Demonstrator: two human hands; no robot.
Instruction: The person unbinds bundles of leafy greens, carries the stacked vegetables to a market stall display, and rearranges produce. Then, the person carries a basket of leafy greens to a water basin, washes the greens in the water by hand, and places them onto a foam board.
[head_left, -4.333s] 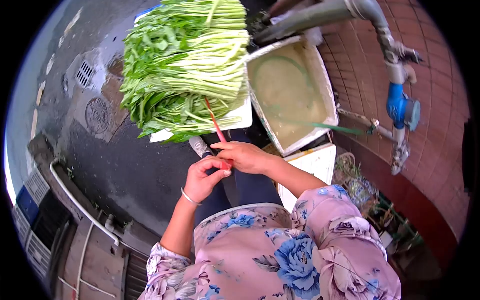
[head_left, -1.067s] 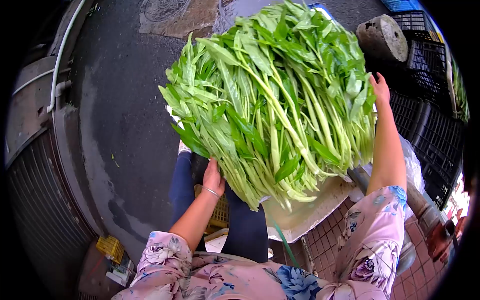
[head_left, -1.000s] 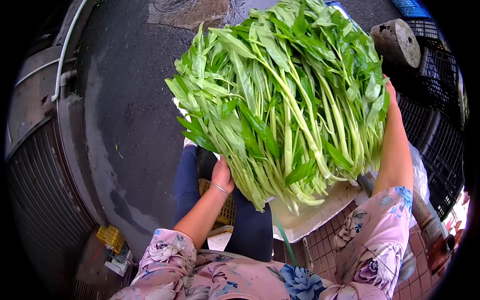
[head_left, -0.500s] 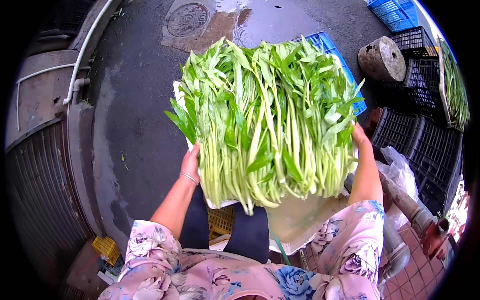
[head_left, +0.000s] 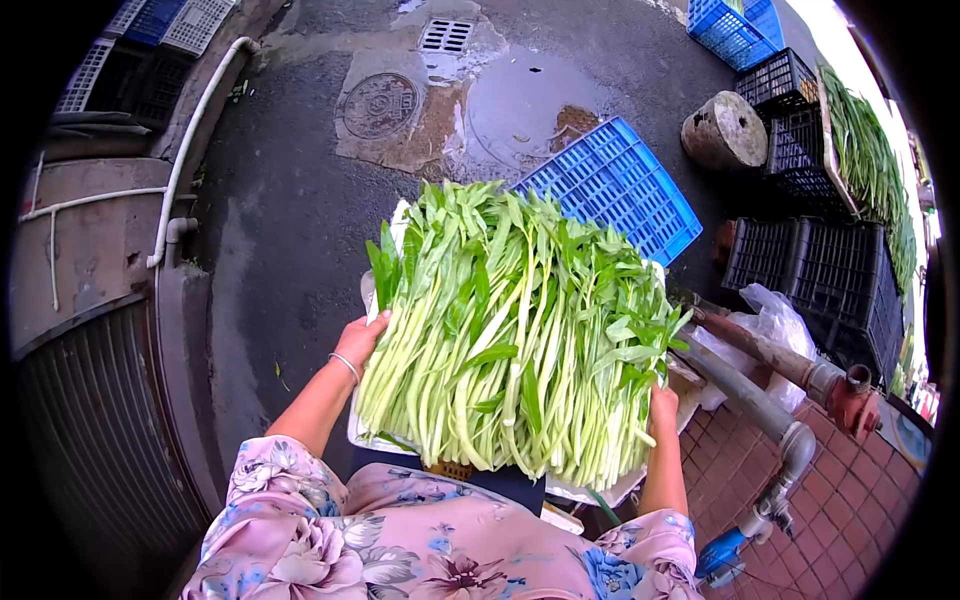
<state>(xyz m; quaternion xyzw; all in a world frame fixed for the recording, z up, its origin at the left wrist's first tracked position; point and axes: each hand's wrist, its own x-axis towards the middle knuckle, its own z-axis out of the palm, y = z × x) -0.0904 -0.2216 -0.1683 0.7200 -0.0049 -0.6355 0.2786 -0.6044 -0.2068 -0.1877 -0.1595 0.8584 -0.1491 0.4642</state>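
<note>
A thick layer of leafy green vegetables with long pale stems, looking like water spinach (head_left: 510,345), covers a white tray (head_left: 400,226) in front of my body. The leaves point away from me and the cut stems toward me. My left hand (head_left: 363,340) grips the tray's left edge, thumb on top beside the stems. At the right edge my right hand (head_left: 662,408) is closed on the tray, its fingers partly hidden by leaves and the rim. Most of the tray lies hidden under the greens.
A blue plastic crate (head_left: 625,185) lies just beyond the tray. Black crates (head_left: 840,275), a concrete cylinder (head_left: 725,132) and a clear plastic bag (head_left: 780,325) are at the right, with metal pipes (head_left: 745,395) nearer. A white pipe (head_left: 178,170) runs along the left wall.
The tray of greens has come closer to my body and lower in view, both hands still holding it. More of the blue crate now shows beyond it.
</note>
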